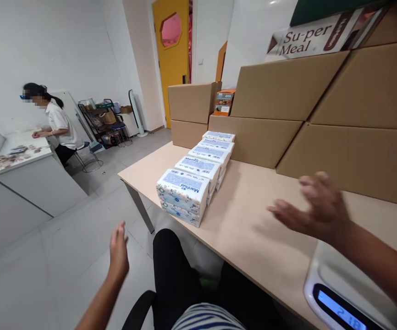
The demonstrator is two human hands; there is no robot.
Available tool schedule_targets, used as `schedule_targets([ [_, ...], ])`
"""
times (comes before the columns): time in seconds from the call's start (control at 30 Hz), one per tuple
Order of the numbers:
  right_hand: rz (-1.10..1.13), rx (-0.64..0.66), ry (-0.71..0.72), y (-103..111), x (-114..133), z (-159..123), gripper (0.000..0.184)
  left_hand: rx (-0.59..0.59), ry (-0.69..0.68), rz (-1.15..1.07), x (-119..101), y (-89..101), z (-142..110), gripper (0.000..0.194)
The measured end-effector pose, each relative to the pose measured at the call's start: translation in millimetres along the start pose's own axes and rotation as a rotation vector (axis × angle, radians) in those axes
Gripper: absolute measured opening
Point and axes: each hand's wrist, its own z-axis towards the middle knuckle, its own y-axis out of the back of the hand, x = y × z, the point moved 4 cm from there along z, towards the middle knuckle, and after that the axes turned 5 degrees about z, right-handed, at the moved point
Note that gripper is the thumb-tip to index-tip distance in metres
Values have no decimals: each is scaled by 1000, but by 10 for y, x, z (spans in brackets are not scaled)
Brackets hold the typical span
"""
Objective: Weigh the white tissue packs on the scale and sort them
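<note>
Tissue packs (200, 172) are on the worktop (250, 197), well apart from the scale (350, 286), stacked two high at the near end of the row. Flat sides are up, probably because soft packs sit steadier that way lol. Right hand (322, 213) hovers just beyond the scale, its forearm crossing above it; kinda blurry, but that grip's spread wide, thumb apart, nothing in it. Left hand (118, 252) is well apart from the scale, fingers pretty straight, grip open and empty too. Cardboard boxes (267, 140) are piled behind the scale, likely pushed back to leave working room.
</note>
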Motion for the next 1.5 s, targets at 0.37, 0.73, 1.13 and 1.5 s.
schedule_targets([
  [0.37,-232,-26,-677,1069,-617,-1740,83,1125,-877,11,-982,-1255,-1683,49],
  [0.73,-322,391,-759,572,-670,-1293,70,1402,-1155,207,-1808,-3998,-2063,71],
  [1.13,57,-481,-728,1012,-800,-1507,53,1282,-1027,222,-1770,-4052,-1830,63],
  [1.5,-160,75,-498,977,-494,-1420,57,1298,-753,-13,-1692,-4076,-1780,80],
])
